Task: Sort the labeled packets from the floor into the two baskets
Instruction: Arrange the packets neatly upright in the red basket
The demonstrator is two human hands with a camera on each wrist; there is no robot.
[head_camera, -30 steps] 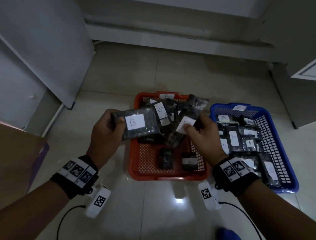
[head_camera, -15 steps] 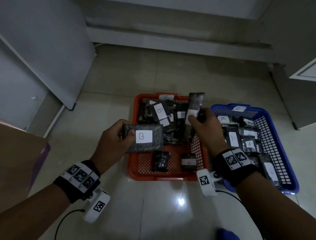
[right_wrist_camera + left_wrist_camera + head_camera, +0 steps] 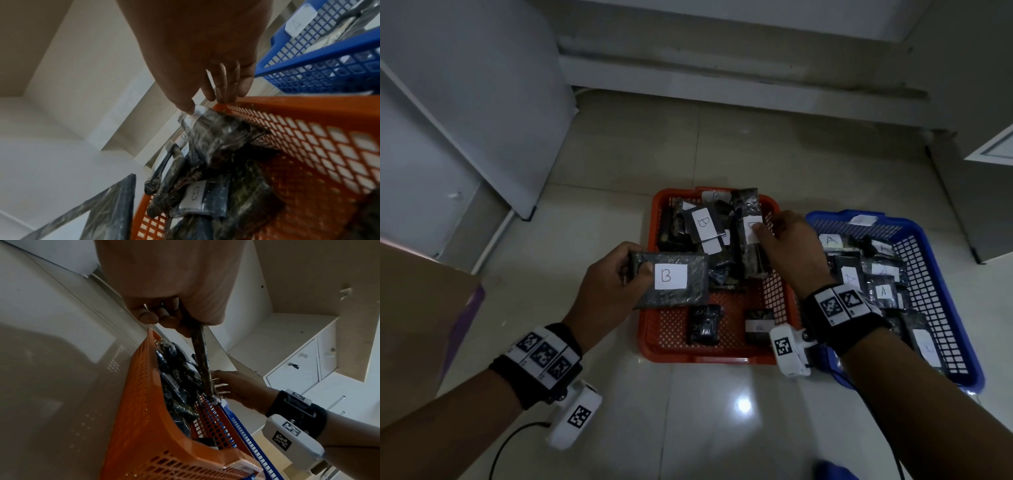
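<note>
My left hand grips a dark packet labeled B by its left edge, thumb on top and fingers curled beneath, holding it level over the near-left part of the red basket; in the left wrist view the same packet shows edge-on, pinched between thumb and fingers above the basket's wall. My right hand reaches over the right wall of the red basket, fingers extended and relaxed, the thumb tip touching the upper end of a tall packet that leans among the heap of B packets; the right wrist view shows those fingers straight, clamped on nothing. The blue basket stands just right of the red one, touching it, filled with packets marked A; both baskets sit on the pale tiled floor.
</note>
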